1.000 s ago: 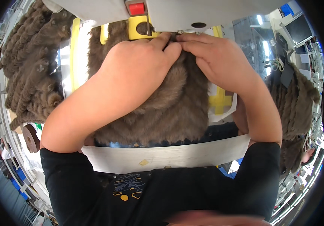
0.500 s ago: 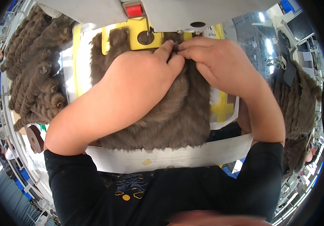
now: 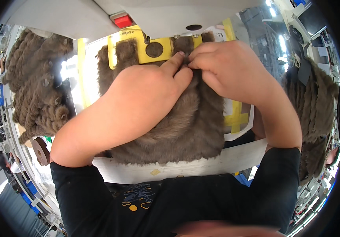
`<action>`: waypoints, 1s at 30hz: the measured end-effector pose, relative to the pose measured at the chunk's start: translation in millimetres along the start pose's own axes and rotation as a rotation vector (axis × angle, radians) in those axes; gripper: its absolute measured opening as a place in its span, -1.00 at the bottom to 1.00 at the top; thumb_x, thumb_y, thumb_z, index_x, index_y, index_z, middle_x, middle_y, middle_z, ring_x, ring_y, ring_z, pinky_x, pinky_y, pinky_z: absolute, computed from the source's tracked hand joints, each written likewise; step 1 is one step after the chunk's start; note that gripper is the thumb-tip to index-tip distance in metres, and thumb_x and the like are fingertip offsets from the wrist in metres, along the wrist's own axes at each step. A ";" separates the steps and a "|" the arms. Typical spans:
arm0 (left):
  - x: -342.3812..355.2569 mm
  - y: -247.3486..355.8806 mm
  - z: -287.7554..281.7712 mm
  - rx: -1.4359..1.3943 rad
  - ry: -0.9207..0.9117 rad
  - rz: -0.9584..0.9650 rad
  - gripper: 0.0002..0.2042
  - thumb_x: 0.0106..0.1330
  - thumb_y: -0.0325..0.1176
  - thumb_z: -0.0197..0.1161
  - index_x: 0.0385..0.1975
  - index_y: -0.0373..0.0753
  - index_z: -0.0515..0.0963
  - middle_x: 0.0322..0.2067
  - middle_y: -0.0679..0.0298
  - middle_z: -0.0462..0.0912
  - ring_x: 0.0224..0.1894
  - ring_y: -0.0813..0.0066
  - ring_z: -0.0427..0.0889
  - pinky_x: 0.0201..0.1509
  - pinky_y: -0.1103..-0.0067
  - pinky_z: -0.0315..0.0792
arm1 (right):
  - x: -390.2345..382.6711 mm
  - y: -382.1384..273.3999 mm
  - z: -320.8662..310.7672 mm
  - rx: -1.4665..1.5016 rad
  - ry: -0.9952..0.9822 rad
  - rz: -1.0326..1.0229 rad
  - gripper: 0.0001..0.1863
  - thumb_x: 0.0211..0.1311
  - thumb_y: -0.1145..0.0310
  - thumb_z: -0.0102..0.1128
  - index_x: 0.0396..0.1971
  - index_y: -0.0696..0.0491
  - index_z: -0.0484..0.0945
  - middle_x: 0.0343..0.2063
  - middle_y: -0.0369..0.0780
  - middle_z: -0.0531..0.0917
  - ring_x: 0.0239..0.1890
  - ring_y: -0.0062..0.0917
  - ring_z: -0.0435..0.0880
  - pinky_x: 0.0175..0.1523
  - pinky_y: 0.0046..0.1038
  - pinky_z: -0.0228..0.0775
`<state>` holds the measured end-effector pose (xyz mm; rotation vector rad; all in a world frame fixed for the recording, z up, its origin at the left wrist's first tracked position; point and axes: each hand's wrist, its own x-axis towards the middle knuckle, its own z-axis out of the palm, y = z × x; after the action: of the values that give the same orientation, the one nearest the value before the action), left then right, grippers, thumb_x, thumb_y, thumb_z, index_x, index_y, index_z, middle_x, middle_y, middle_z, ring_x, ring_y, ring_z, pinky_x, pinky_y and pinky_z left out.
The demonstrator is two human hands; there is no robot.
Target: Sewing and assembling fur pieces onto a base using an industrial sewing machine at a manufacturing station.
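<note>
A brown fur piece [image 3: 178, 142] lies beneath both my hands, under a sewing machine head [image 3: 158, 19]. My left hand [image 3: 150, 91] rests across the fur, its index finger and thumb close together on the pile just below a yellow plate [image 3: 166, 48] with a round hole. Opposite it, my right hand [image 3: 229, 67] has its fingers and thumb pinched together on the fur at almost the same spot. The tuft between the fingertips is mostly hidden. Fur also shows through the plate's hole and between its prongs.
Rolled fur strips [image 3: 39, 83] are heaped at the left, beside a brown roll of tape [image 3: 40, 151]. More fur [image 3: 312, 118] hangs at the right. Yellow tape [image 3: 236, 118] edges the white sheet under the work. A white board [image 3: 138, 170] runs along the near edge.
The whole view has shifted, so the machine and plate sit slightly lower and tilted. Both hands stay at the same place on the fur, with hardly any finger movement.
</note>
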<state>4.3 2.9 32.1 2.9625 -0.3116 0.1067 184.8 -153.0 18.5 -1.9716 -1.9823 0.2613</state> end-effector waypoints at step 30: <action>-22.5 33.7 -18.5 -0.064 -0.092 -0.104 -0.69 0.34 -0.39 0.21 -0.01 -0.48 0.50 -0.22 0.01 0.67 -0.34 0.14 0.68 -0.26 0.38 0.52 | -3.0 -1.4 -1.6 -0.081 0.030 -0.016 -0.89 0.08 0.51 0.17 -0.49 0.09 0.68 -0.42 -0.19 0.71 -0.26 -0.17 0.73 -0.20 -0.17 0.60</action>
<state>-25.7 -22.0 53.5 2.9183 -0.1688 -0.0513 184.0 -156.2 20.2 -1.9959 -2.0190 0.1485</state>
